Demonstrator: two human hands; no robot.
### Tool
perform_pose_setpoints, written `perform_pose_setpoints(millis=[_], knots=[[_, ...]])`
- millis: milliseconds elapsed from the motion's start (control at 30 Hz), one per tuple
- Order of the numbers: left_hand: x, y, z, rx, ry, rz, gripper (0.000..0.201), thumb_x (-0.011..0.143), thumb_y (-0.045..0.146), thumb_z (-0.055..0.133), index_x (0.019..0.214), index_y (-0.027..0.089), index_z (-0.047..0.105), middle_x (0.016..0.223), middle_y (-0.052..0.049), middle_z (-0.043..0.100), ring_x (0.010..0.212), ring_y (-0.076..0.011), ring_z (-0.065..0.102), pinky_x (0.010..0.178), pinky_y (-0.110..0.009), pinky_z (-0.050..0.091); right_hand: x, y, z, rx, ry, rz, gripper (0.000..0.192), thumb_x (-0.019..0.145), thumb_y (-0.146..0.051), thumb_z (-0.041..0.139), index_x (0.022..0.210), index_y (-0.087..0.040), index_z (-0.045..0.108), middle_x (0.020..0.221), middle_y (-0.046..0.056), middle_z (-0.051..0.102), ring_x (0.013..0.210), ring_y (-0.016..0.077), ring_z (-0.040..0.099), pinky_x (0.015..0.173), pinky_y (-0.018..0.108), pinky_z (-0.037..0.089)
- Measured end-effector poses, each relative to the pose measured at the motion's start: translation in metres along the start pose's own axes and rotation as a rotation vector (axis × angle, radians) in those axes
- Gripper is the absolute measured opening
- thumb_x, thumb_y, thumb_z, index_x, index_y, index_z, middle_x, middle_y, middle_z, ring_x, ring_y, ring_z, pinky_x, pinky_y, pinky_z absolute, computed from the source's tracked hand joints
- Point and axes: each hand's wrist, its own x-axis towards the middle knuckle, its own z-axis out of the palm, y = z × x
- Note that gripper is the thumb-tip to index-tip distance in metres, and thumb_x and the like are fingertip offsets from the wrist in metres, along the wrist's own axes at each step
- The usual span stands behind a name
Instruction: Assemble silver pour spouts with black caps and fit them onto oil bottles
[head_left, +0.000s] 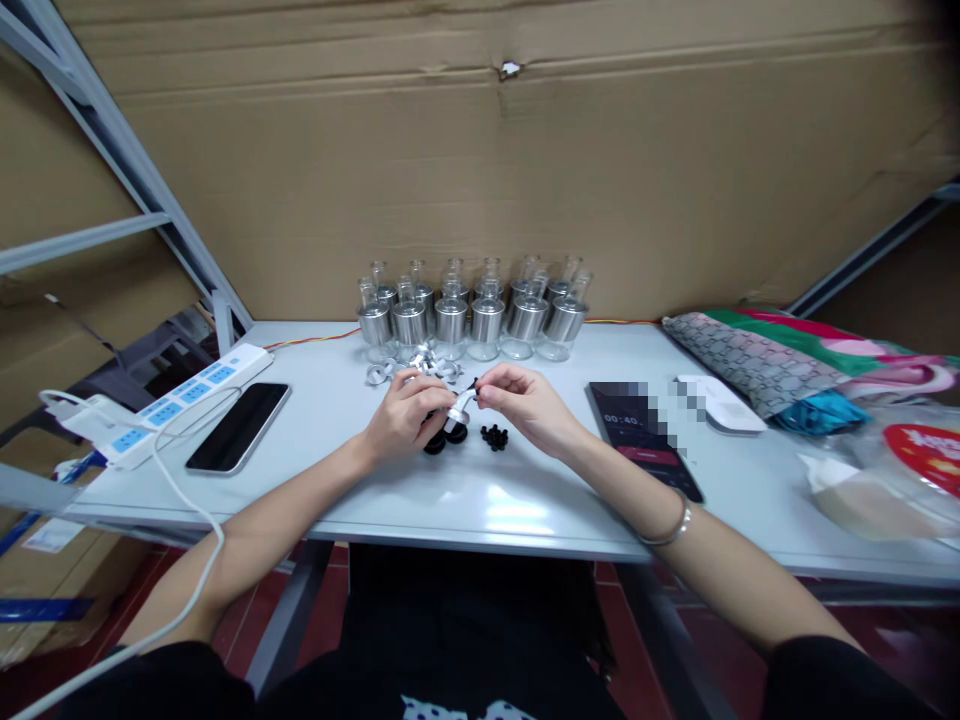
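My left hand point(415, 408) is closed around a silver, curved pour spout point(461, 405), seen partly between the fingers. At the spout's thin end, my right hand point(529, 402) pinches a small black piece point(475, 386), which touches the tip or lies very close to it. Black round rings point(454, 433) rest on the table just under my left hand, partly covered by it. To their right is a little heap of small black pieces point(494, 437). More silver spout parts point(421, 362) lie loose behind my hands.
Several glass bottles with steel sleeves point(450, 322) stand in two rows at the back. On the left lie a phone point(240, 427), a power strip point(176, 402) and a white cable point(202, 560). A tablet-like screen point(637, 440) and plastic bags point(757, 365) are at right.
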Motion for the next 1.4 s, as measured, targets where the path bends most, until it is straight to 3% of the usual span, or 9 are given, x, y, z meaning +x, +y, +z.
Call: perform_pose_setpoints(millis=[300,533,600,700,800,933,1167,1300,1400], knots=[[0.0,-0.0005,-0.0001,-0.026,-0.028,0.002,0.017,0.087,0.009,0.046,0.099,0.021,0.048,0.086,0.0,0.069,0.084,-0.0141,0.064,0.082,-0.033,0.041,0.0019,-0.0011,0.0004,-0.091,0.028,-0.045,0.026,0.06,-0.037,0.08,0.072,-0.019,0.066,0.065,-0.002,0.063,0.062,0.0101,0.054,0.065,0.027,0.044],[-0.0001,-0.0012,0.0009,-0.052,-0.03,-0.011,0.014,0.088,0.01,0.046,0.097,0.021,0.049,0.084,0.0,0.071,0.078,-0.0133,0.066,0.083,-0.034,0.041,-0.0022,-0.0049,-0.0006,-0.414,0.052,-0.379,0.012,0.066,-0.03,0.078,0.068,-0.022,0.07,0.075,0.003,0.066,0.077,0.0172,0.059,0.076,0.034,0.046],[-0.0002,-0.0015,0.0006,-0.053,-0.029,-0.013,0.014,0.089,0.01,0.045,0.097,0.021,0.048,0.085,0.0,0.071,0.078,-0.013,0.066,0.083,-0.034,0.041,-0.0027,-0.0062,0.0005,-0.366,0.049,-0.343,0.012,0.066,-0.032,0.077,0.07,-0.022,0.07,0.076,0.003,0.066,0.074,0.0159,0.059,0.075,0.034,0.047],[-0.0006,-0.0018,0.0004,-0.038,-0.018,-0.014,0.014,0.089,0.011,0.045,0.098,0.021,0.047,0.086,0.0,0.072,0.079,-0.0128,0.067,0.083,-0.034,0.041,-0.0015,-0.0064,0.0021,-0.133,0.019,-0.159,0.022,0.068,-0.039,0.075,0.081,-0.023,0.072,0.078,0.001,0.066,0.072,0.0133,0.059,0.075,0.033,0.05],[-0.0008,-0.0018,0.0004,-0.022,-0.03,-0.019,0.011,0.09,0.013,0.044,0.097,0.021,0.047,0.086,0.0,0.072,0.077,-0.0125,0.067,0.084,-0.035,0.04,-0.0001,-0.0043,0.0021,0.07,-0.071,0.012,0.03,0.069,-0.039,0.075,0.094,-0.024,0.071,0.084,0.0,0.066,0.076,0.0113,0.06,0.081,0.033,0.05],[0.0009,-0.0007,-0.0005,-0.021,-0.011,-0.007,0.01,0.089,0.013,0.046,0.095,0.021,0.048,0.084,0.001,0.072,0.074,-0.0118,0.067,0.083,-0.034,0.04,-0.0012,-0.0027,0.0012,0.167,-0.188,0.13,0.028,0.072,-0.037,0.074,0.094,-0.021,0.071,0.086,0.002,0.067,0.076,0.0107,0.06,0.083,0.032,0.049],[-0.0013,-0.0004,-0.0011,-0.037,-0.012,-0.016,0.015,0.089,0.011,0.046,0.099,0.022,0.048,0.084,0.001,0.073,0.072,-0.0117,0.068,0.087,-0.035,0.04,-0.0043,-0.0087,0.0006,0.259,-0.363,0.216,0.033,0.077,-0.035,0.069,0.107,-0.02,0.067,0.092,0.004,0.065,0.089,0.0132,0.059,0.082,0.031,0.049],[-0.0053,-0.0047,-0.0005,-0.037,-0.047,0.002,0.014,0.089,0.013,0.044,0.099,0.022,0.049,0.084,0.001,0.072,0.07,-0.0119,0.067,0.086,-0.036,0.042,-0.0051,-0.0069,-0.0001,0.198,-0.383,0.184,0.031,0.078,-0.036,0.068,0.105,-0.021,0.066,0.091,0.004,0.064,0.087,0.0138,0.059,0.082,0.033,0.049],[-0.0058,-0.0089,-0.0023,-0.059,-0.059,0.019,0.018,0.088,0.017,0.043,0.105,0.021,0.048,0.088,-0.002,0.072,0.073,-0.0137,0.066,0.082,-0.036,0.045,-0.0064,-0.004,0.0029,0.132,-0.314,0.116,0.027,0.078,-0.04,0.066,0.1,-0.023,0.066,0.095,0.003,0.062,0.087,0.014,0.058,0.081,0.033,0.049]])
